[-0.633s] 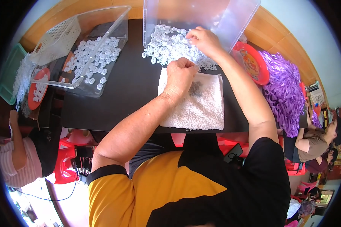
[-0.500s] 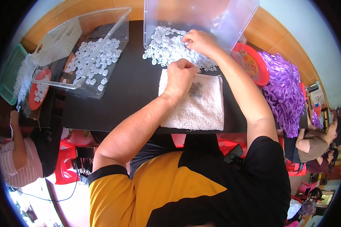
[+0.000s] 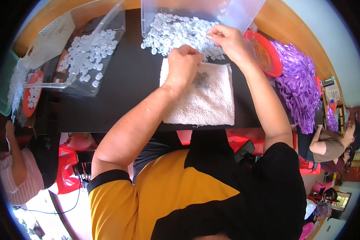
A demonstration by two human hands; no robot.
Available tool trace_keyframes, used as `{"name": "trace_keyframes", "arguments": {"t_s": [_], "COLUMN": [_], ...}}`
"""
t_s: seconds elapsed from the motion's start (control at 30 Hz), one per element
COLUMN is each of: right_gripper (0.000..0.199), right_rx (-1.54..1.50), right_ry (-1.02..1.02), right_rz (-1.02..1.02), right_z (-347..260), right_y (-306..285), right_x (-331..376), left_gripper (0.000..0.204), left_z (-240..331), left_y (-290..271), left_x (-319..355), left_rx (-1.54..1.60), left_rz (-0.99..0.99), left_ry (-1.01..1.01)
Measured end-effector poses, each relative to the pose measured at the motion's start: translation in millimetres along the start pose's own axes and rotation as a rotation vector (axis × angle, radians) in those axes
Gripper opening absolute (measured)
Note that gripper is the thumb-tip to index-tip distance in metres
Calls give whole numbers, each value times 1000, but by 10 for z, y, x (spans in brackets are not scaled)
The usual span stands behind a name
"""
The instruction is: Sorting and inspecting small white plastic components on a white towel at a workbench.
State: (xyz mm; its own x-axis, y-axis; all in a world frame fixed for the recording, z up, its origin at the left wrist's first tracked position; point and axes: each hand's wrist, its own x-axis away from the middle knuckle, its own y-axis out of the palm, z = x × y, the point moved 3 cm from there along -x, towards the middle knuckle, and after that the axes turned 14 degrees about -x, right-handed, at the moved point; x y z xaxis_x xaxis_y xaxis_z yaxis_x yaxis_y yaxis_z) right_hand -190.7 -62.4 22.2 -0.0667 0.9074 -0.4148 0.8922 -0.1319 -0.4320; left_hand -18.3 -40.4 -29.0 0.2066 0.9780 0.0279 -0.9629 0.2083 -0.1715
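My left hand (image 3: 182, 68) is closed, its thumb and fingers pressed together over the far end of a white towel (image 3: 202, 106). Whatever it may be pinching is hidden. At the right side of a heap of small whitish translucent plastic pieces (image 3: 174, 30), my right hand (image 3: 231, 43) also has its fingertips pinched together. Anything between them is too small to make out. A grey patch (image 3: 202, 79) marks the towel beside my left hand. The heap spills from the mouth of a clear plastic bin (image 3: 236, 11) onto the dark table (image 3: 120, 96).
On the left, another clear bin (image 3: 64, 85) holds similar pieces, near a white perforated basket (image 3: 52, 40) and an orange-red tray (image 3: 29, 102). A red basin (image 3: 273, 66) and purple ribbon strips (image 3: 298, 86) lie right. Other people (image 3: 22, 172) sit at both sides.
My right hand has drawn back from the middle of the heap toward its right side. My left hand keeps its place over the towel. The whole view has shifted slightly.
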Motion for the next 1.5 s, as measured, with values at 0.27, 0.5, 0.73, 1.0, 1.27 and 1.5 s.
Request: {"name": "trace_keyframes", "arguments": {"t_s": [0.27, 0.5, 0.73, 1.0, 1.27, 1.5], "right_gripper": [12, 8, 7, 9, 10, 12], "right_rx": [113, 307, 693, 715, 590, 522], "right_ry": [150, -34, -201, -266, -263, -355], "right_rz": [-179, -31, -85, -75, -244, -221], "right_z": [-179, -170, -212, -246, -283, -468], "right_y": [-108, -233, -72, -82, -110, -173], "right_x": [871, 985, 1044, 1019, 1037, 1274], "left_gripper": [11, 10, 8, 8, 9, 9], "left_z": [156, 165, 163, 180, 175, 180], "left_y": [-6, -6, 1, -5, -4, -16], "left_x": [114, 139, 134, 142, 151, 149], "left_rx": [55, 51, 23, 35, 53, 22], "left_rz": [-59, -70, -68, -65, -66, -71], "left_ry": [-75, -87, -90, -98, -98, -91]}}
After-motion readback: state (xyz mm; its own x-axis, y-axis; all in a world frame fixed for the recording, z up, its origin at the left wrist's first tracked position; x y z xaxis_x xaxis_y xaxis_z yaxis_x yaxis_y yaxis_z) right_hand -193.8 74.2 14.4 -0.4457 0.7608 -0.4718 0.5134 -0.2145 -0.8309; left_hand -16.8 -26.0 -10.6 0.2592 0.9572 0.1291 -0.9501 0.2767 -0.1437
